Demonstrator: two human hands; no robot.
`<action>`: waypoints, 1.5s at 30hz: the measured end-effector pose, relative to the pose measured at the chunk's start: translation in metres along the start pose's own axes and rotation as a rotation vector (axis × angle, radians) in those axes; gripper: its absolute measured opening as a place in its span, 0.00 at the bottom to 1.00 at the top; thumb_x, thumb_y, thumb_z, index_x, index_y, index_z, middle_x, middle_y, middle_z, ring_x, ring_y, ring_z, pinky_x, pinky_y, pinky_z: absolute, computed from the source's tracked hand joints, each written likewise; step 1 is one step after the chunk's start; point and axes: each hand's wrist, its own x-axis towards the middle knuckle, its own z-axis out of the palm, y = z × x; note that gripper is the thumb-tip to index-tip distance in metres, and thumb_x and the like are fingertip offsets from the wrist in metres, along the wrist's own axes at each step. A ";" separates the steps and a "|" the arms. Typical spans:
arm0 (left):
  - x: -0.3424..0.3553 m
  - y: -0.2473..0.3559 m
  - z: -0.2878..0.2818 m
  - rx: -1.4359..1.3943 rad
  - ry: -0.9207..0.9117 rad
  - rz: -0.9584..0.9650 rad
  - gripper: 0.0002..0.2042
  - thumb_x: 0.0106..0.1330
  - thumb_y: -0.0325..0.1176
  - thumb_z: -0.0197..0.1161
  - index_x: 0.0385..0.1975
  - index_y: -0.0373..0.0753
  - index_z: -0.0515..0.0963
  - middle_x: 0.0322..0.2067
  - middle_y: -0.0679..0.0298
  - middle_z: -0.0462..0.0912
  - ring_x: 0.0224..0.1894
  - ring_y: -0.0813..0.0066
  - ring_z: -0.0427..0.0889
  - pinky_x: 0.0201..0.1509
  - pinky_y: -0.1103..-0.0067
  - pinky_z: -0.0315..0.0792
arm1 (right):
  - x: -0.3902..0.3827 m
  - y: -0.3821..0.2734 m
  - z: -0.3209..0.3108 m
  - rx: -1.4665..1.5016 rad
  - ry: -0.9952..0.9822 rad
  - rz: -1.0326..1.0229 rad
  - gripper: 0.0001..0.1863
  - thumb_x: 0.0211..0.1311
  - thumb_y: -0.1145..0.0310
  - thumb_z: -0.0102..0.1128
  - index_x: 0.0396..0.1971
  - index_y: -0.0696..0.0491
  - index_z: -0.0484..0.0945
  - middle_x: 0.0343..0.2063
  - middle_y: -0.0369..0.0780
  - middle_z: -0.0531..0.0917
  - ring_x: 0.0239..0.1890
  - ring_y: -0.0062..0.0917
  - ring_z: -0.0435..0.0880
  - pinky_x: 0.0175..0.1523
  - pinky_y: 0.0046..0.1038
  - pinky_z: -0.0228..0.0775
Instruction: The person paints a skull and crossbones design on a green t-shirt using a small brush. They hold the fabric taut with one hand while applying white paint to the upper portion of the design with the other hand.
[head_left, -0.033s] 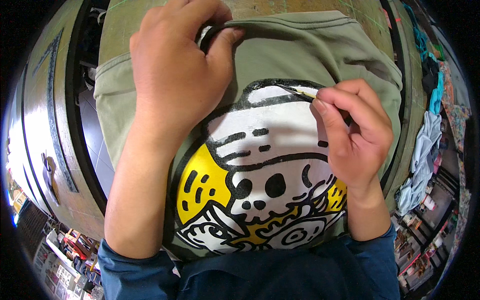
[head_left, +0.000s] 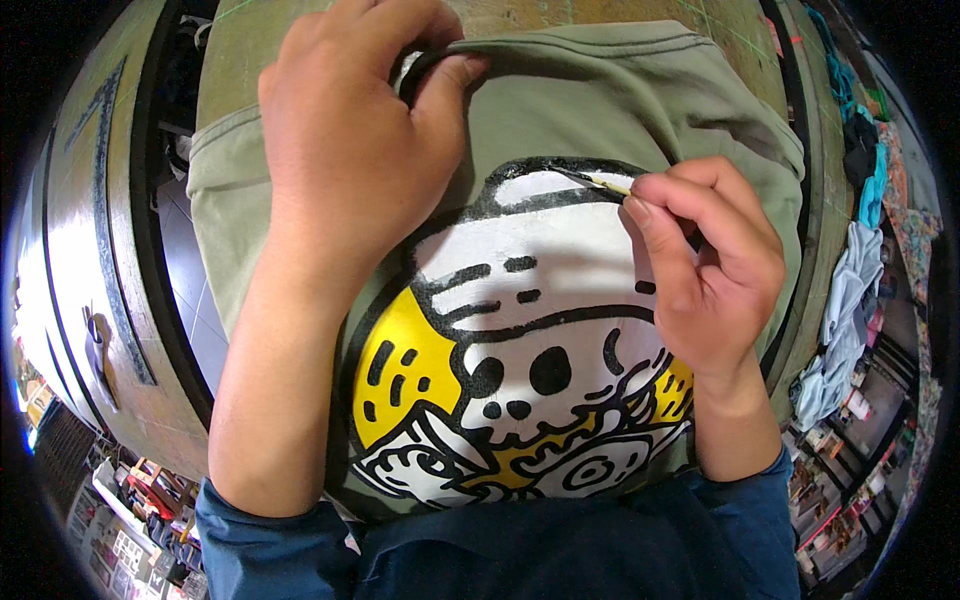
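Note:
An olive-green T-shirt [head_left: 600, 95] lies spread before me, bearing a painted cartoon skull [head_left: 550, 250] in a white cap with black outlines. Between thumb and fingers, my right hand [head_left: 715, 260] pinches a thin paintbrush [head_left: 608, 186] with a pale handle. Its dark tip meets the black outline at the top of the cap. My left hand [head_left: 365, 130] is curled closed at the shirt's upper edge, thumb over the fabric. Something dark and white shows between its thumb and forefinger, mostly hidden, and I cannot tell what it is.
Beneath the shirt is a worn board [head_left: 235, 60] with green lines. To the left, past a gap, stands another board [head_left: 75, 250] with a dark stripe. Crumpled light cloth [head_left: 845, 330] hangs at the right. Cluttered items [head_left: 150, 490] fill the lower left.
Almost nothing differs. My right hand and the brush have shifted very slightly to the left; my left hand and the shirt look the same.

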 end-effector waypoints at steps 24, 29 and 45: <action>0.005 -0.002 -0.004 -0.013 -0.023 0.035 0.10 0.58 0.28 0.71 0.39 0.37 0.82 0.36 0.60 0.83 0.40 0.65 0.81 0.47 0.75 0.73 | 0.002 0.001 -0.001 0.026 0.020 0.083 0.05 0.54 0.85 0.66 0.31 0.61 0.82 0.25 0.42 0.80 0.25 0.26 0.78 0.31 0.22 0.68; 0.004 -0.010 0.001 -0.072 0.028 0.060 0.10 0.59 0.28 0.71 0.39 0.37 0.82 0.37 0.59 0.83 0.41 0.65 0.81 0.47 0.75 0.74 | 0.002 0.001 -0.001 0.021 0.008 0.062 0.05 0.55 0.85 0.65 0.31 0.61 0.82 0.25 0.42 0.80 0.25 0.25 0.78 0.31 0.22 0.68; 0.006 0.004 -0.001 -0.186 0.042 -0.061 0.09 0.58 0.27 0.71 0.38 0.37 0.82 0.36 0.60 0.83 0.40 0.65 0.81 0.47 0.75 0.73 | 0.004 -0.001 0.005 -0.023 -0.014 -0.028 0.06 0.52 0.85 0.66 0.30 0.61 0.83 0.24 0.42 0.80 0.24 0.27 0.79 0.30 0.23 0.69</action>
